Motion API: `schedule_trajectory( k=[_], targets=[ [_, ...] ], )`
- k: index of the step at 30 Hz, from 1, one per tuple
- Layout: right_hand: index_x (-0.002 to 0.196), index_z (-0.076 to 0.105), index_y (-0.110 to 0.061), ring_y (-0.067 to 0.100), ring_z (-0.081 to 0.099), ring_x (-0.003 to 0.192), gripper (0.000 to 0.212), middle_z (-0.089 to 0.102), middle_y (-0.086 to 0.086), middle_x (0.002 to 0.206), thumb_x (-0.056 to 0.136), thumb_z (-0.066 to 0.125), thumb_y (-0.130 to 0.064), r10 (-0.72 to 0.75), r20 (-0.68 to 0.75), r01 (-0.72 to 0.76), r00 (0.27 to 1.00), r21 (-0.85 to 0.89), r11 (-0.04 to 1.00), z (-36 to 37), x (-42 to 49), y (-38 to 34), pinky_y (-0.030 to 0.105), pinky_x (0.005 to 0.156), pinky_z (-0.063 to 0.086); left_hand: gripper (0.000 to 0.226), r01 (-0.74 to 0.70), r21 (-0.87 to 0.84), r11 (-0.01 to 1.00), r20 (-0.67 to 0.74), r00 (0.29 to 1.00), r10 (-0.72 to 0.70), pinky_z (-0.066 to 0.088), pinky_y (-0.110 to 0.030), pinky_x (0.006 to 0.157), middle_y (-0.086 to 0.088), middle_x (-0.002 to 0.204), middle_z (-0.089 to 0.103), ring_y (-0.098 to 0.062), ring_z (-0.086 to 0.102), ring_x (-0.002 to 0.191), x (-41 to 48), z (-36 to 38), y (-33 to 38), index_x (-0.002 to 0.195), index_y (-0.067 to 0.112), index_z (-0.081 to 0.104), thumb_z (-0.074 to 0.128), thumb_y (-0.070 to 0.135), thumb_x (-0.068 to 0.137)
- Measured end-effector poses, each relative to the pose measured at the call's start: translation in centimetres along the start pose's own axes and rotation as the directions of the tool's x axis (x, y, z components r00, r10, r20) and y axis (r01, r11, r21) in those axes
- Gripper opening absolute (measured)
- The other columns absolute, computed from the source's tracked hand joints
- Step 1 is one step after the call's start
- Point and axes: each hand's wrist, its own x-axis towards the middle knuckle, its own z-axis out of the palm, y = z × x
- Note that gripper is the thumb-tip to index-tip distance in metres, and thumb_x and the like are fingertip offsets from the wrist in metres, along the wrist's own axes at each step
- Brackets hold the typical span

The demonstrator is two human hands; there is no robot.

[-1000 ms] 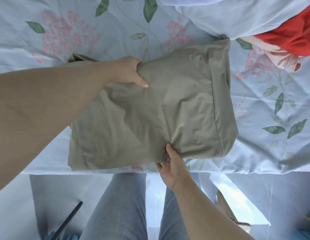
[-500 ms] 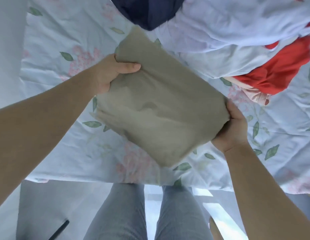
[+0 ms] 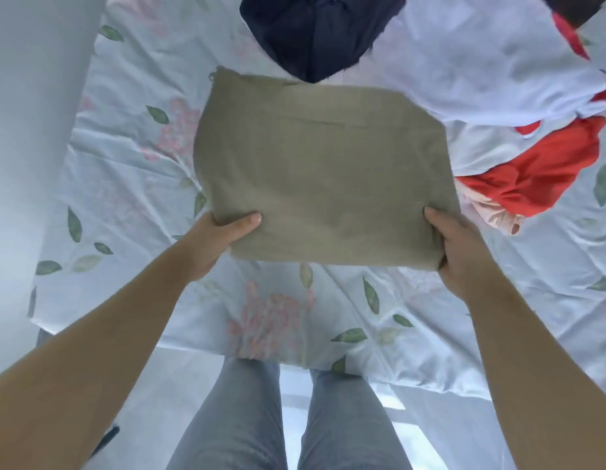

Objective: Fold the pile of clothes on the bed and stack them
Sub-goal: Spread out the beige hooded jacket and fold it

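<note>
A folded olive-green garment is held flat over the floral bed sheet. My left hand grips its near left corner, thumb on top. My right hand grips the near right corner, fingers curled under the cloth. Behind it lies the unfolded pile: a dark navy garment, a pale blue-white garment and a red garment with a pink piece beneath it.
The bed's left edge meets a pale wall. The near edge of the bed is just in front of my legs in grey jeans. Bare sheet lies left of and in front of the held garment.
The olive garment has been turned square and carried further onto the bed. Both hands have shifted from its sides to its two near corners.
</note>
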Motion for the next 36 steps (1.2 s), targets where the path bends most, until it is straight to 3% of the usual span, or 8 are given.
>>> schedule_trajectory(
  k=[5, 9, 16, 19, 22, 25, 28, 36],
  targets=[
    [0.102, 0.064, -0.013, 0.026, 0.064, 0.101, 0.013, 0.069, 0.01, 0.11, 0.09, 0.059, -0.018, 0.421, -0.111, -0.434, 0.9, -0.175, 0.884, -2.0, -2.0, 10.7, 0.044, 0.095, 0.049, 0.074, 0.415, 0.172, 0.894, -0.07, 0.91, -0.409, 0.042, -0.032, 0.101, 0.006, 0.117, 0.064, -0.013, 0.057, 0.11, -2.3, -0.5, -8.5, 0.121, 0.018, 0.056, 0.083, 0.046, 0.058],
    [0.114, 0.059, -0.013, 0.02, 0.063, 0.097, 0.03, 0.068, -0.001, 0.101, 0.085, 0.066, -0.021, 0.504, -0.177, -0.531, 0.846, -0.173, 0.83, -2.5, -2.7, 13.4, 0.036, 0.086, 0.048, 0.056, 0.529, 0.16, 0.833, -0.167, 0.846, -0.506, 0.037, -0.027, 0.087, 0.019, 0.097, 0.055, -0.007, 0.053, 0.097, -2.7, -0.4, -10.9, 0.111, 0.027, 0.046, 0.071, 0.054, 0.069],
    [0.098, 0.061, -0.01, 0.022, 0.061, 0.088, 0.016, 0.066, 0.004, 0.097, 0.087, 0.065, -0.02, 0.319, -0.235, -0.376, 0.918, -0.268, 0.887, -2.1, 0.7, 11.5, 0.034, 0.08, 0.048, 0.022, 0.352, 0.267, 0.897, -0.281, 0.919, -0.277, 0.046, -0.02, 0.065, 0.013, 0.087, 0.066, -0.009, 0.062, 0.084, -0.3, -0.4, -9.8, 0.103, 0.022, 0.062, 0.07, 0.031, 0.084],
    [0.095, 0.058, -0.003, 0.027, 0.049, 0.085, 0.014, 0.056, 0.008, 0.087, 0.09, 0.054, -0.015, 0.201, -0.371, -0.383, 0.907, -0.525, 0.76, -1.9, 1.5, 11.0, 0.033, 0.074, 0.039, 0.02, 0.446, 0.56, 0.699, -0.41, 0.881, -0.234, 0.047, -0.035, 0.077, 0.0, 0.089, 0.062, -0.028, 0.059, 0.092, 0.0, 0.5, -9.9, 0.104, 0.014, 0.056, 0.057, 0.03, 0.092],
    [0.129, 0.046, -0.016, 0.033, 0.044, 0.118, 0.039, 0.051, 0.008, 0.13, 0.091, 0.049, -0.019, -0.016, -0.49, -0.385, 0.872, -0.706, 0.595, -0.3, 1.2, 10.0, 0.042, 0.099, 0.032, 0.05, 0.425, 0.763, 0.487, -0.534, 0.839, 0.105, 0.031, -0.046, 0.102, -0.009, 0.132, 0.051, -0.033, 0.043, 0.125, 0.4, 2.9, -9.3, 0.136, 0.018, 0.038, 0.052, 0.035, 0.091],
    [0.143, 0.037, -0.023, 0.03, 0.03, 0.135, 0.054, 0.029, 0.005, 0.153, 0.092, 0.052, -0.029, -0.298, -0.103, 0.0, 0.949, -0.945, 0.328, 3.1, -0.2, 10.0, 0.044, 0.108, 0.019, 0.058, 0.023, 0.958, 0.286, -0.157, 0.877, 0.453, 0.017, -0.057, 0.11, -0.01, 0.149, 0.038, -0.035, 0.03, 0.139, -0.1, 6.4, -8.8, 0.146, 0.022, 0.034, 0.041, 0.041, 0.092],
    [0.149, 0.019, -0.036, 0.029, 0.009, 0.146, 0.059, 0.006, 0.0, 0.16, 0.095, 0.04, -0.048, -0.172, 0.161, 0.174, 0.972, -0.983, 0.06, 5.1, 0.3, 12.3, 0.051, 0.113, 0.006, 0.058, -0.157, 0.987, 0.037, 0.129, 0.906, 0.403, 0.019, -0.066, 0.105, -0.009, 0.148, 0.04, -0.038, 0.032, 0.138, 1.3, 7.6, -9.9, 0.143, 0.027, 0.041, 0.037, 0.051, 0.09],
    [0.145, 0.032, -0.035, 0.036, 0.024, 0.141, 0.058, 0.024, 0.005, 0.156, 0.09, 0.028, -0.053, -0.251, 0.223, 0.225, 0.942, -0.974, -0.023, 4.9, 4.3, 18.4, 0.066, 0.106, 0.017, 0.064, -0.087, 0.992, -0.087, 0.111, 0.936, 0.333, 0.017, -0.067, 0.106, -0.007, 0.15, 0.038, -0.04, 0.029, 0.139, 4.8, 6.7, -16.2, 0.143, 0.031, 0.039, 0.035, 0.06, 0.086]
  ],
)
